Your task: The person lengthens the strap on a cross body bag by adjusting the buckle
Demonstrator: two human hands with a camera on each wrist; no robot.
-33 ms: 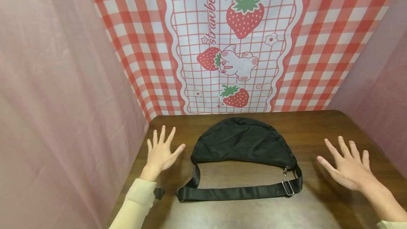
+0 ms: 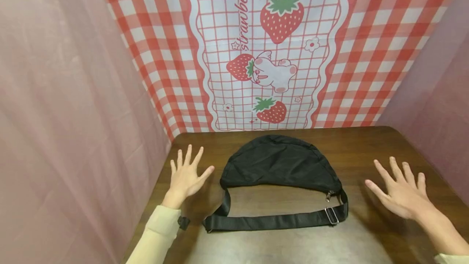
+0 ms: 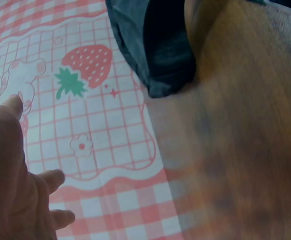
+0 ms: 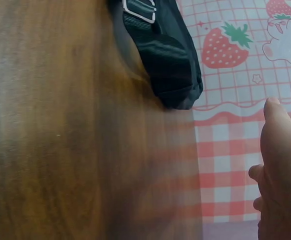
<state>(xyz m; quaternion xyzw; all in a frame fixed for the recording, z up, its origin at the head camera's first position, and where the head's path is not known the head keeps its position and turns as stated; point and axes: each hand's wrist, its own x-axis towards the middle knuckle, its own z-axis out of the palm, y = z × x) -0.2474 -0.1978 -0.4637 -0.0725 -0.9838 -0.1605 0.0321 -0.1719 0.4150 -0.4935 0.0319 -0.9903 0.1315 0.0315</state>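
Observation:
A black half-moon waist bag (image 2: 280, 164) lies on the brown wooden table (image 2: 205, 154), its curved side toward the back wall. Its black strap (image 2: 271, 222) forms a loop on the near side, with a metal slide buckle (image 2: 332, 216) at the right and a zipper pull (image 2: 328, 196) at the bag's right corner. My left hand (image 2: 185, 179), fingers spread, is held left of the bag and apart from it. To the bag's right, my right hand (image 2: 404, 194) is likewise spread and holds nothing. Both wrist views show the bag's ends beyond the hands.
Behind the table hangs a red-and-white checked cloth (image 2: 161, 48) printed with strawberries. Pink curtains (image 2: 73, 113) close off the left and right sides. A small dark object (image 2: 184, 222) sits by the left wrist.

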